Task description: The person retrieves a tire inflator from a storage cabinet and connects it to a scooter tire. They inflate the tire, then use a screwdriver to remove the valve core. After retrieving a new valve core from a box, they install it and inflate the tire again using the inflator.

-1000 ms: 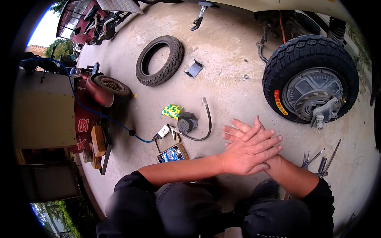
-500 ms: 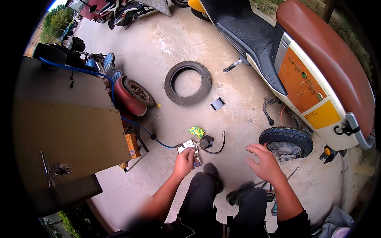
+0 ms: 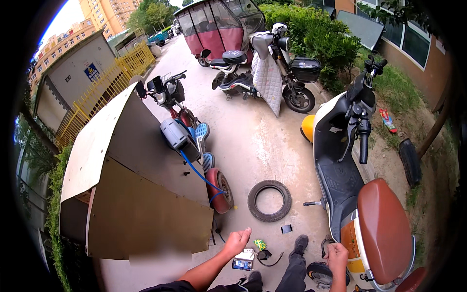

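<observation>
My left hand [image 3: 237,242] is closed with the fingers pressed together, held over the ground beside a small white box [image 3: 247,254]. Whatever is inside its fingers, if anything, is hidden. My right hand [image 3: 336,258] has its fingers curled, above the loose wheel [image 3: 318,273] and next to the scooter's brown seat [image 3: 389,228]; no object shows in it. By the box lie a phone-like device with a lit screen [image 3: 242,264], a green and yellow packet [image 3: 260,244] and a round black part [image 3: 264,254] with a short black hose [image 3: 277,261].
A worn tire [image 3: 252,203] lies on the concrete ahead, near a small dark-edged patch [image 3: 286,228]. A large brown box cart [image 3: 146,209] stands left, with a blue hose [image 3: 194,170]. The white scooter [image 3: 335,194] stands right. Parked bikes and a red covered tricycle [image 3: 219,29] are farther off.
The view has tilted up and shows more of the yard. My left hand has come away from the white box. My right hand, spread before, is curled now. One foot has stepped forward.
</observation>
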Tool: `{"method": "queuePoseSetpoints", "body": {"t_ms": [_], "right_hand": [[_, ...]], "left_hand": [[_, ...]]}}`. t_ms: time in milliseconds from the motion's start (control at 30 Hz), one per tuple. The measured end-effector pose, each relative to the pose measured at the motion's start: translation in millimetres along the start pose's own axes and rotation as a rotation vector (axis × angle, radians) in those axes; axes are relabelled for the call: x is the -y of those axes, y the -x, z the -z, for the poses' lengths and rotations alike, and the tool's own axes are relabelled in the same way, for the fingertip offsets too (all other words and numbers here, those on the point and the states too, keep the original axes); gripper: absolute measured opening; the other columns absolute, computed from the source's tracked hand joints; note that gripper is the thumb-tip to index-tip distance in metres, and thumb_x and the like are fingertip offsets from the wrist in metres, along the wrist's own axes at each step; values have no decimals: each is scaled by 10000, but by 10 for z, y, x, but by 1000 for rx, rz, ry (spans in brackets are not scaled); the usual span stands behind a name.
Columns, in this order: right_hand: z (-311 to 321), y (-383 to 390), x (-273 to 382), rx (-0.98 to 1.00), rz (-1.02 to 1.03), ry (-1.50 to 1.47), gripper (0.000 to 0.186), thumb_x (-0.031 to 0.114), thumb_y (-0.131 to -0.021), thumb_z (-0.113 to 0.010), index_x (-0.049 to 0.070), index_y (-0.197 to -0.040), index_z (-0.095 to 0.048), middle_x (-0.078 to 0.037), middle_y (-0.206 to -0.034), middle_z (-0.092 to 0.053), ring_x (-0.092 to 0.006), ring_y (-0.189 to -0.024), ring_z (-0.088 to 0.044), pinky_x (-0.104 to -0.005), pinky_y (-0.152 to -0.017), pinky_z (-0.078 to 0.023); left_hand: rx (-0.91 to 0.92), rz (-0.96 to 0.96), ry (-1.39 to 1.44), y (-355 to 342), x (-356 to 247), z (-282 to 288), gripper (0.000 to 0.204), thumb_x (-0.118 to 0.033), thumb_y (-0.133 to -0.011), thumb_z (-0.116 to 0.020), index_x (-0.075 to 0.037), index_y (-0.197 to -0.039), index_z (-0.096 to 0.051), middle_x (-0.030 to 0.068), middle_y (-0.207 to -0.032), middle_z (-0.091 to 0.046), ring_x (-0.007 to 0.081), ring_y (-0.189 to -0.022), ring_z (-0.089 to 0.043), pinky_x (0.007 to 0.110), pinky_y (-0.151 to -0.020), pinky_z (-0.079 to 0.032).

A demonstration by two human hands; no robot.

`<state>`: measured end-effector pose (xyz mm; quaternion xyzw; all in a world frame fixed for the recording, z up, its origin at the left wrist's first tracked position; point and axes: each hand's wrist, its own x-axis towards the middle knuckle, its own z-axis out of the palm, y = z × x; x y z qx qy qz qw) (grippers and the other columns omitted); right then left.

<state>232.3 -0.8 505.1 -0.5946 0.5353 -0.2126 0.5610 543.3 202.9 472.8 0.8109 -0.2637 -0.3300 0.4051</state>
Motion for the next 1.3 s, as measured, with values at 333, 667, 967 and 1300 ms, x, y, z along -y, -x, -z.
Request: {"method": "queuePoseSetpoints", "body": {"t_ms": [333, 667, 967, 1300], "right_hand": [[-1248, -2153, 1649, 357, 454, -171, 532, 410, -1011, -429, 81, -594, -445, 21, -496, -404, -89, -431, -395, -255, -423, -316], [-3120, -3642, 3894, 1108, -119, -1178, 865, 756, -865, -319, 119, -1451, -287, -213, -1475, -315, -370, -1153, -537, -510, -1005, -408], [-4851, -5031, 5356, 1216, 510, -724, 1045, 850, -766, -279, 169, -1530, -65, -289, -1481, -275, -282, -853, -675, -277, -595, -491], [-6663, -6063, 6212, 1454, 563, -200, 1129, 813, -749, -458, 74, -1525, -103, -248, -1462, -347, -144, -882, -585, -232, -672, -486]], "left_hand": [[-363, -155, 20, -1248, -1391, 152, 405, -308, -1004, -454, 12, -794, -588, 60, -649, -534, 124, -604, -493, 295, -585, -427], [-511, 23, 968, -3953, -1925, 952, 373, -337, -1011, -433, -16, -964, -618, 30, -762, -602, 131, -717, -563, 298, -677, -461], [-58, -277, 1531, -5875, -2793, 2828, 531, -361, -1004, -356, 110, -1136, -563, 207, -1022, -622, 232, -779, -606, 302, -594, -484], [-152, -97, 713, -6999, -2535, 4265, 435, -296, -991, -502, -11, -1319, -507, 76, -997, -624, 143, -914, -577, 265, -845, -458]]}}
